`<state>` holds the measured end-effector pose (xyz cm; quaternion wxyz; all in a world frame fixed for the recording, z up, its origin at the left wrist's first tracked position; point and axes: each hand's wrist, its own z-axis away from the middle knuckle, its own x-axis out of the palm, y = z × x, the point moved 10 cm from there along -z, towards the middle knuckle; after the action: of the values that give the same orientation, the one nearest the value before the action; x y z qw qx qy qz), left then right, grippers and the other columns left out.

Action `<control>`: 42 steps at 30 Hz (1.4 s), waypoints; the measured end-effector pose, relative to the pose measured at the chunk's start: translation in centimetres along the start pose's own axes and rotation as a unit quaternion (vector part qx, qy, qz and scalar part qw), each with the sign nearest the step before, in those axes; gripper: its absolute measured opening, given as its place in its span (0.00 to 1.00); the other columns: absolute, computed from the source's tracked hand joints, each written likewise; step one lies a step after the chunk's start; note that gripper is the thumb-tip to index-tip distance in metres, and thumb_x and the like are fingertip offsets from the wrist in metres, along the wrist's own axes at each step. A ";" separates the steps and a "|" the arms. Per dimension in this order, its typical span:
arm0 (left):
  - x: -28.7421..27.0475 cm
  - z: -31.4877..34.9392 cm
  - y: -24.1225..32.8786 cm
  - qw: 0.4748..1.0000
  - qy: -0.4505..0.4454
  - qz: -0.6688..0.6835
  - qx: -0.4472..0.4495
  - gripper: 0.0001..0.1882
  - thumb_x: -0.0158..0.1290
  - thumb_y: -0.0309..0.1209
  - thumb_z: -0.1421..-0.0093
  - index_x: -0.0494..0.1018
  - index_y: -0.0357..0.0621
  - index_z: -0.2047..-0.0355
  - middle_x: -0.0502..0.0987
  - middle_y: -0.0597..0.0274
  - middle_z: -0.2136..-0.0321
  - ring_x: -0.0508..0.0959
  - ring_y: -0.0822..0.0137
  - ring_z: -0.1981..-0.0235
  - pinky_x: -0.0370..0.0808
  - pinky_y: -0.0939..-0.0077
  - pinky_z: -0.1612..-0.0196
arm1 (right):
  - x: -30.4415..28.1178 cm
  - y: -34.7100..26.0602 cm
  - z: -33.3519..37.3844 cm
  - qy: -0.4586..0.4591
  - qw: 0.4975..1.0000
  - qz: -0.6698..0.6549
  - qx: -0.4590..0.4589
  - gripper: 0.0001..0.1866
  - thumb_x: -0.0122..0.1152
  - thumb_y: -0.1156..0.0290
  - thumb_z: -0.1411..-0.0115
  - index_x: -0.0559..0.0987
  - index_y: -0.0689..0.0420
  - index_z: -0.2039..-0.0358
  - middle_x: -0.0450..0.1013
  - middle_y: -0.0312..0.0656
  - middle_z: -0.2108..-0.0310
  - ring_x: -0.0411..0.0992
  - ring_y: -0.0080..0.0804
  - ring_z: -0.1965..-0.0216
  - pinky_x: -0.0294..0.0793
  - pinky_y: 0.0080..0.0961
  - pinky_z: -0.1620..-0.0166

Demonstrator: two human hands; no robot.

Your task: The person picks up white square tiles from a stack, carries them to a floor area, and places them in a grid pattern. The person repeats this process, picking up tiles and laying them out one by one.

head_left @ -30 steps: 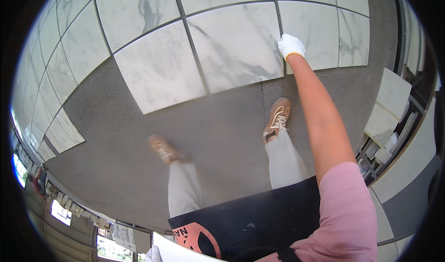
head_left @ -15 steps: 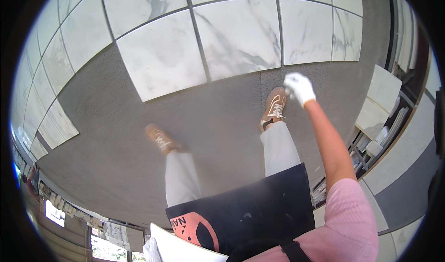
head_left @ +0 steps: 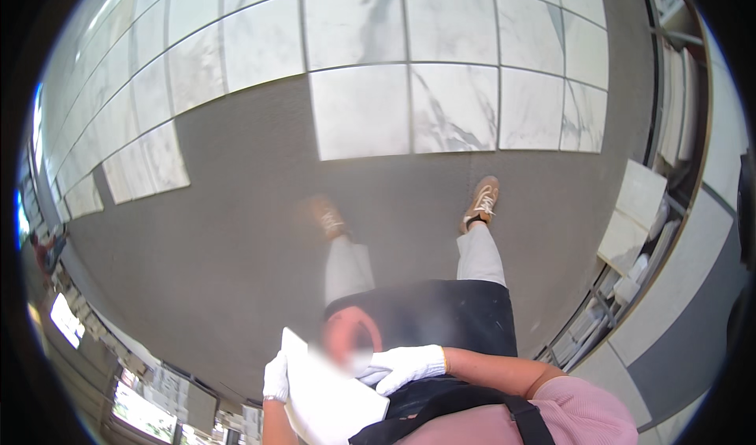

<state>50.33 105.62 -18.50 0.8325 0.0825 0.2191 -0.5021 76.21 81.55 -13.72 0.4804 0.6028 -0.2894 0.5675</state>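
My left hand (head_left: 276, 378), in a white knit glove, grips the left edge of a white tile (head_left: 319, 390). The tile is tilted and held close to my body at the lower left. My right hand (head_left: 405, 365), gloved in white too, reaches across my dark apron (head_left: 465, 311) to the tile's right edge. Its thumb and fingers are apart; the fingertips are blurred, so contact with the tile is unclear. Ahead of my feet, white tiles with grey veins (head_left: 362, 114) lie in rows on the grey floor (head_left: 213, 264).
My brown shoes (head_left: 483, 198) stand on the floor before the tile rows. Along the right runs a rack (head_left: 673, 106) with stacked slabs; pale pieces (head_left: 631, 216) lean there. A person (head_left: 49, 252) crouches at the far left. Windows (head_left: 142, 409) show at the lower left.
My right hand has come back from beside the right shoe to the tile at my left. My view has shifted, so more tile rows show. The left hand keeps its tile.
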 end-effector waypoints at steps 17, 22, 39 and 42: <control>-15.6 -7.6 6.8 0.984 0.068 0.122 0.113 0.43 0.37 0.64 0.30 0.75 0.32 0.44 0.81 0.53 0.52 0.77 0.63 0.52 0.72 0.69 0.45 | 3.7 -5.8 -20.1 0.357 0.914 0.166 -0.101 0.26 0.64 0.69 0.39 0.72 0.61 0.41 0.74 0.44 0.50 0.74 0.36 0.51 0.77 0.38 0.49; -18.6 -6.2 9.3 0.967 0.063 0.213 0.129 0.44 0.37 0.66 0.31 0.76 0.33 0.45 0.81 0.55 0.53 0.78 0.66 0.53 0.74 0.69 0.48 | 3.6 -10.4 -23.3 0.373 0.894 0.222 -0.110 0.20 0.64 0.66 0.38 0.76 0.61 0.48 0.77 0.38 0.59 0.76 0.28 0.60 0.78 0.30 0.56; -11.5 4.3 12.3 0.797 -0.261 0.521 0.159 0.18 0.46 0.37 0.27 0.75 0.35 0.48 0.81 0.53 0.51 0.80 0.60 0.49 0.78 0.61 0.43 | 0.9 -14.4 -10.7 0.552 0.791 0.198 -0.171 0.19 0.70 0.60 0.41 0.81 0.54 0.52 0.78 0.33 0.58 0.75 0.28 0.59 0.76 0.33 0.53; -10.5 5.7 13.3 0.779 -0.318 0.522 0.137 0.18 0.45 0.36 0.27 0.74 0.35 0.48 0.81 0.52 0.52 0.81 0.59 0.50 0.79 0.61 0.44 | 1.8 -15.2 -10.0 0.522 0.810 0.186 -0.194 0.21 0.70 0.58 0.40 0.80 0.57 0.51 0.79 0.36 0.58 0.76 0.30 0.58 0.76 0.33 0.52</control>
<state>59.36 118.40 -9.82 0.9694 0.1334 -0.2058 -0.0130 86.13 96.63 -16.83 0.5513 0.0448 -0.2058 0.8073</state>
